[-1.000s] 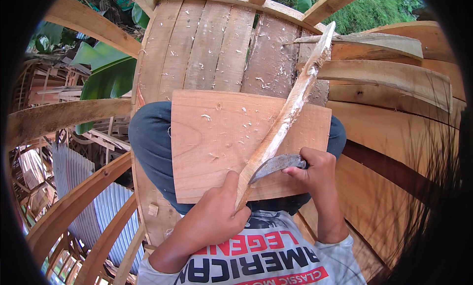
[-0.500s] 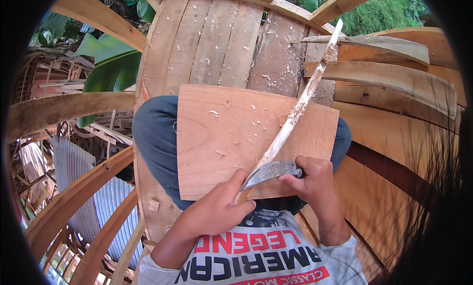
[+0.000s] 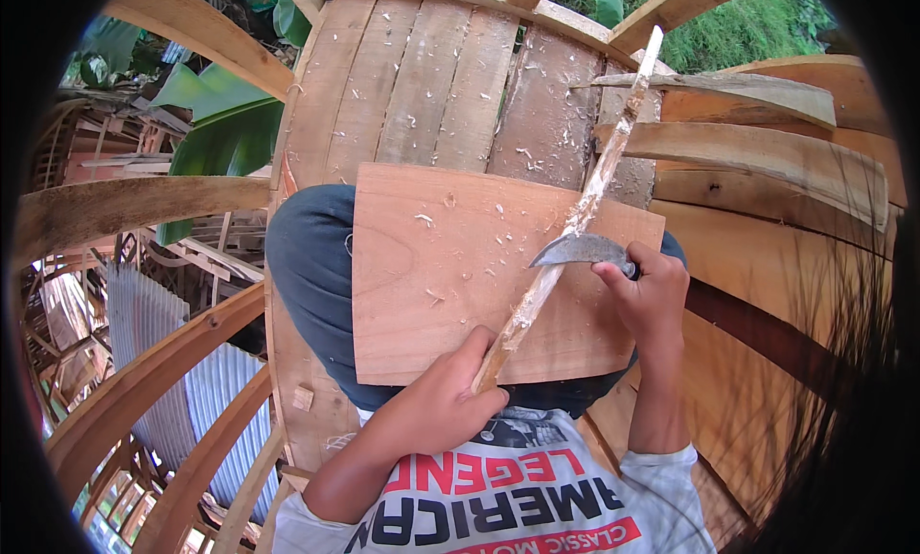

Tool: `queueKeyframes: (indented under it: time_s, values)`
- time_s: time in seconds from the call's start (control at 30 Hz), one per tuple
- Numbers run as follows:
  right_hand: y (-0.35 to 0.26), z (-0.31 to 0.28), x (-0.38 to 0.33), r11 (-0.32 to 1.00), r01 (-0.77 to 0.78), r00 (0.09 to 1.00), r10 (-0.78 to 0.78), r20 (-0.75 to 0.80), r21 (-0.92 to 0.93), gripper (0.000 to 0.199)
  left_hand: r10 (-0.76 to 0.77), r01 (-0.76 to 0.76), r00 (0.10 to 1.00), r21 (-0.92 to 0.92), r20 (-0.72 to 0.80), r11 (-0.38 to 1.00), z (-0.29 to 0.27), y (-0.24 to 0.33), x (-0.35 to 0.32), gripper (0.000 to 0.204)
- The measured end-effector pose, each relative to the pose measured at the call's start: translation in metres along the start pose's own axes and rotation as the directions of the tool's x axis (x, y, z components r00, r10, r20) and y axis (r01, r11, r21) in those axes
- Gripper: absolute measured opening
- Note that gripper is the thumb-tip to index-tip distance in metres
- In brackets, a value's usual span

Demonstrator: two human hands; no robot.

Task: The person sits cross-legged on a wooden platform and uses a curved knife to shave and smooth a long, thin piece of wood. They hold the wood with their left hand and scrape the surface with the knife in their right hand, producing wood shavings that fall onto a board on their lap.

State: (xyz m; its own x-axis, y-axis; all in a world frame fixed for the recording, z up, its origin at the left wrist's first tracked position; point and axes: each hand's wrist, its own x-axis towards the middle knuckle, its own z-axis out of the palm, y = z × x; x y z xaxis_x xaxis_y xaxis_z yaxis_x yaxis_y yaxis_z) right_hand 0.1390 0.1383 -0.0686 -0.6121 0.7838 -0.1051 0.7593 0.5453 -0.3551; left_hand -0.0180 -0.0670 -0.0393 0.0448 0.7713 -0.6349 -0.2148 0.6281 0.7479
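My left hand is closed round the near end of a long, partly peeled stick, which slants away to the upper right. In my right hand is a curved knife, gripped by its dark handle. Its blade lies across the stick around the middle, its tip pointing left. Under the stick a flat wooden board rests across my lap, with curled shavings scattered on it. Most of the knife's handle is hidden by my fingers.
I sit on a plank floor strewn with shavings. Curved timber pieces stand along the right. Wooden beams edge the left, with corrugated metal sheets below. A large green leaf hangs at the upper left.
My right hand has moved the knife up and away along the stick, from beside my left hand to around its middle. The stick has shifted slightly; my left hand still grips it.
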Motion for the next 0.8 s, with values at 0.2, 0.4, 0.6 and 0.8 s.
queueKeyframes:
  time_s: [0.2,0.4,0.6,0.8]
  values:
    - [-0.009,-0.006,-0.025,0.984,0.001,0.984,-0.032,0.174,0.178,0.054,-0.054,0.066,0.996,-0.19,0.069,0.98,-0.007,0.008,-0.003,0.038]
    - [-0.026,-0.012,-0.048,0.958,0.009,0.954,-0.095,0.286,0.287,0.056,-0.183,0.243,0.965,-0.373,0.187,0.895,-0.009,0.005,-0.004,0.033]
    - [-0.03,-0.01,-0.036,0.978,0.148,0.959,-0.178,0.22,0.144,0.059,-0.155,0.232,0.965,-0.42,0.21,0.877,-0.002,0.005,-0.003,0.032]
    - [-0.012,-0.006,-0.005,0.998,-0.045,0.997,0.048,0.055,-0.044,0.059,-0.125,0.157,0.985,-0.309,0.122,0.938,0.006,0.007,-0.003,0.033]
